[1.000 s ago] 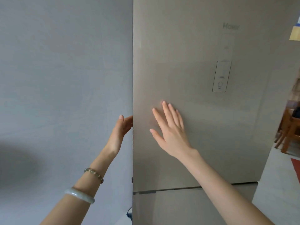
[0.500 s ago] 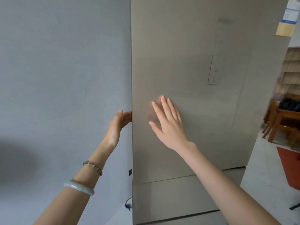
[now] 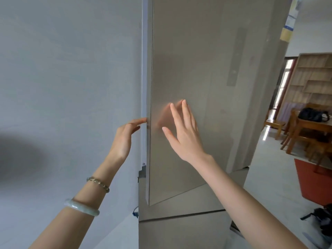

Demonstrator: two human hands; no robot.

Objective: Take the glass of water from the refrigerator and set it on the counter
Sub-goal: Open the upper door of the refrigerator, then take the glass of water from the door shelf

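1. Grey-white wall point(image 3: 62, 78) filling the whole left side, nothing on it but a soft shadow low down.
2. Left forearm coming up from the bottom edge, pale bangle point(image 3: 81, 207) and bead bracelet point(image 3: 98, 184) at the wrist. Left hand point(image 3: 124, 139) raised with palm toward the door, fingers loosely spread and clamped on nothing, fingertips touching the near vertical edge of the fridge door point(image 3: 188, 69) right at the opening gap.
3. Beige brushed-metal door swung partway out, free edge running straight up and down, a thin pale strip of the cabinet showing just behind it. Lower door point(image 3: 179, 230) below shut.
4. Right hand point(image 3: 185, 133) just right of that edge, fingers splayed and pointing up, held at the door's face; touching or hovering, can't tell, only a blurry reflection under the fingertips. Gripping nothing either way.
5. Glass of water: nowhere in sight. Presumably inside, behind the door, so beyond and to the right of the left fingertips. Counter not in view either.
6. Best guess on the key bit: left hand nearer the gap, so better placed to hook round the edge and pull wider, leaving the right free to reach in.
7. Far right: wooden table point(image 3: 312, 126) with a dark bag point(image 3: 312, 114), chairs, red mat on the floor.
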